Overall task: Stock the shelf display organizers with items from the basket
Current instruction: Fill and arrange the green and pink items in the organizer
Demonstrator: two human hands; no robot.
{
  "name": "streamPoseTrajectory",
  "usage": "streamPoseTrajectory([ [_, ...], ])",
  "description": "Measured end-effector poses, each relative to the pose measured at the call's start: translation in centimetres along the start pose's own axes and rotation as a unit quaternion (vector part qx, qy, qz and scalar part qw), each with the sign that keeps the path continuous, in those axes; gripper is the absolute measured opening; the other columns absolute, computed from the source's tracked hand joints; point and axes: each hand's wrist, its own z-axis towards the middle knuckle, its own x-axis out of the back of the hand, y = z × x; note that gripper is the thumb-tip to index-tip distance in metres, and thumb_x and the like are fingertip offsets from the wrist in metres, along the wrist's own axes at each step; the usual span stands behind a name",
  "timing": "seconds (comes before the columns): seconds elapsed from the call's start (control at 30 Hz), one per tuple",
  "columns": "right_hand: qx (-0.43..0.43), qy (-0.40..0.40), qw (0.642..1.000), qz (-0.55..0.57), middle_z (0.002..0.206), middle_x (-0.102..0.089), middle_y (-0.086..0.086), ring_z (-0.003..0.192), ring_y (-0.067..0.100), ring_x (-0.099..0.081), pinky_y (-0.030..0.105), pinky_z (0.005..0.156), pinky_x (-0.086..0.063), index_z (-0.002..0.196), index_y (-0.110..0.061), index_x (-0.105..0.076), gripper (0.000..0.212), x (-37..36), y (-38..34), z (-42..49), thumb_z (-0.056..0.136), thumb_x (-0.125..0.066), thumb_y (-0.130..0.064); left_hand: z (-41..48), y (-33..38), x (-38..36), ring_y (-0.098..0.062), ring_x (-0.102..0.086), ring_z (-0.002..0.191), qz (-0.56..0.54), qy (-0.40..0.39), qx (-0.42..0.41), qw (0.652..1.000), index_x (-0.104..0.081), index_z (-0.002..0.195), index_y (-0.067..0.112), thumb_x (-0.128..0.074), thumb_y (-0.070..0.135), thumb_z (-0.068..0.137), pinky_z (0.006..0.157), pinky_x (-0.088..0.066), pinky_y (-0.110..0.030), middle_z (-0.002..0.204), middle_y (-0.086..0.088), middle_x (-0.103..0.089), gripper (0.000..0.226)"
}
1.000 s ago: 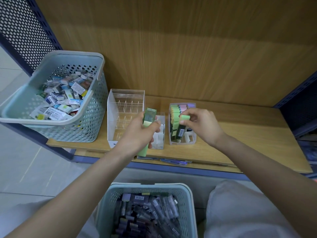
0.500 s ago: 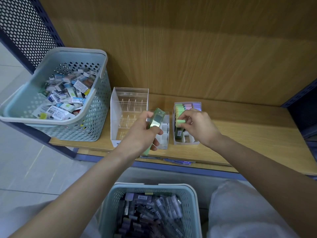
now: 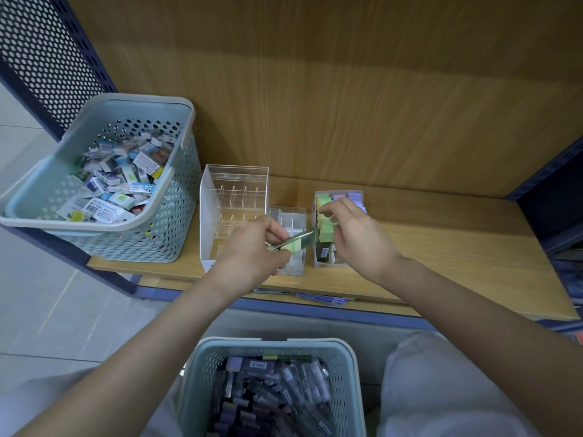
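Green next: tips the pack (image 3: 296,240), pinched in the left hand (image 3: 252,247), from upright to nearly flat toward the right organizer (image 3: 325,262), ready for slotting; cannot tell the right hand (image 3: 359,234) grip.

Wood-grain shelf (image 3: 441,247), matt; clear glossy acrylic organizer (image 3: 220,197); perforated plastic basket (image 3: 176,216); perf. metal side panel (image 3: 44,58).

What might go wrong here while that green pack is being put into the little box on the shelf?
The left hand pinches the green pack by one end, tilted; it may slip and drop. The organizer under the right hand looks tightly filled, so forcing another pack in might shove it along the shelf. The basket at the shelf's left end juts past the edge; a bump might tip it.
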Motion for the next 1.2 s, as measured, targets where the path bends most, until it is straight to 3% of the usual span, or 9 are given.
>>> streamPoseTrajectory([
  [0.1, 0.052, -0.031, 0.99, 0.131, 0.115, -0.048, -0.012, 0.107, 0.0, -0.049, 0.027, 0.09, -0.046, 0.129, -0.019, -0.047, 0.048, 1.5, -1.8, -1.7, 0.087, -0.048, 0.003, -0.4, 0.2, -0.3, -0.004, -0.059, 0.079, 0.078, 0.019, -0.058, 0.995, -0.054, 0.07, 0.03, -0.073, 0.011, 0.078, 0.066, -0.044, -0.008, 0.076, 0.016, -0.057, 0.028],
  [0.2, 0.079, -0.089, 0.978, 0.172, 0.116, -0.048, -0.016, 0.101, -0.002, -0.052, 0.03, 0.092, -0.047, 0.132, -0.026, -0.04, 0.048, 1.3, -3.0, -3.5, 0.09, -0.058, -0.012, -0.9, 0.5, -1.0, 0.0, -0.051, 0.067, 0.108, 0.037, -0.09, 0.989, -0.046, 0.068, 0.033, -0.079, 0.018, 0.073, 0.059, -0.038, -0.007, 0.071, 0.016, -0.053, 0.036],
  [0.33, 0.062, -0.051, 0.977, 0.199, 0.105, -0.045, -0.026, 0.086, 0.007, -0.055, 0.038, 0.083, -0.052, 0.135, -0.042, -0.026, 0.062, 1.2, -2.9, -4.8, 0.09, -0.06, -0.017, -1.8, 0.8, -2.3, -0.005, -0.06, 0.069, 0.069, 0.036, -0.143, 0.987, -0.042, 0.078, 0.033, -0.072, 0.013, 0.08, 0.063, -0.049, -0.019, 0.073, 0.008, -0.062, 0.035],
  [0.47, 0.076, 0.001, 0.978, 0.194, 0.099, -0.046, -0.03, 0.088, 0.007, -0.056, 0.035, 0.081, -0.053, 0.126, -0.052, -0.033, 0.062, 2.0, -1.9, -5.7, 0.089, -0.06, -0.011, -2.2, 0.9, -3.5, -0.005, -0.059, 0.077, 0.065, 0.036, -0.211, 0.975, -0.05, 0.094, 0.021, -0.059, 0.017, 0.09, 0.071, -0.049, -0.028, 0.083, 0.009, -0.062, 0.011],
  [0.63, 0.03, 0.053, 0.981, 0.182, 0.093, -0.05, -0.02, 0.086, 0.006, -0.058, 0.038, 0.079, -0.053, 0.112, -0.034, -0.046, 0.033, 2.2, 0.5, -5.9, 0.089, -0.059, -0.014, 0.5, 0.8, -5.0, -0.001, -0.055, 0.084, 0.072, 0.028, -0.231, 0.97, -0.048, 0.104, 0.023, -0.055, 0.027, 0.093, 0.075, -0.046, -0.022, 0.092, 0.013, -0.057, 0.014],
  [0.77, -0.034, 0.044, 0.991, 0.124, 0.095, -0.061, -0.011, 0.089, 0.012, -0.062, 0.04, 0.081, -0.051, 0.1, -0.022, -0.049, 0.017, 2.2, 3.0, -5.5, 0.089, -0.059, -0.016, 5.2, -0.2, -6.2, -0.006, -0.052, 0.096, 0.066, 0.042, -0.211, 0.974, -0.052, 0.114, 0.015, -0.046, 0.02, 0.097, 0.086, -0.045, -0.027, 0.111, 0.004, -0.053, 0.019],
  [0.97, -0.049, -0.01, 0.983, 0.175, 0.097, -0.066, -0.005, 0.085, 0.009, -0.065, 0.039, 0.081, -0.053, 0.1, -0.034, -0.036, 0.03, 0.6, 3.4, -4.2, 0.09, -0.056, -0.014, 11.0, -1.5, -8.0, -0.023, -0.042, 0.124, 0.051, 0.048, -0.145, 0.987, -0.041, 0.136, 0.006, -0.047, 0.017, 0.097, 0.101, -0.031, -0.025, 0.132, -0.009, -0.044, 0.041],
  [1.07, -0.032, 0.002, 0.984, 0.174, 0.094, -0.065, 0.001, 0.085, 0.015, -0.064, 0.041, 0.08, -0.053, 0.108, -0.032, -0.037, 0.032, -0.3, 3.2, -3.1, 0.091, -0.055, -0.014, 12.4, -2.0, -8.4, -0.023, -0.041, 0.126, 0.065, 0.037, -0.137, 0.988, -0.041, 0.137, 0.006, -0.051, 0.017, 0.096, 0.093, -0.026, -0.015, 0.133, -0.011, -0.044, 0.044],
  [1.2, -0.016, 0.01, 0.99, 0.142, 0.083, -0.06, 0.0, 0.079, 0.024, -0.061, 0.042, 0.072, -0.051, 0.114, -0.022, -0.04, 0.026, -1.7, 2.9, -1.6, 0.093, -0.052, -0.013, 12.8, -2.7, -8.4, -0.021, -0.043, 0.124, 0.053, 0.044, -0.146, 0.987, -0.04, 0.137, 0.006, -0.052, 0.018, 0.095, 0.089, -0.027, -0.013, 0.134, -0.01, -0.043, 0.045],
])
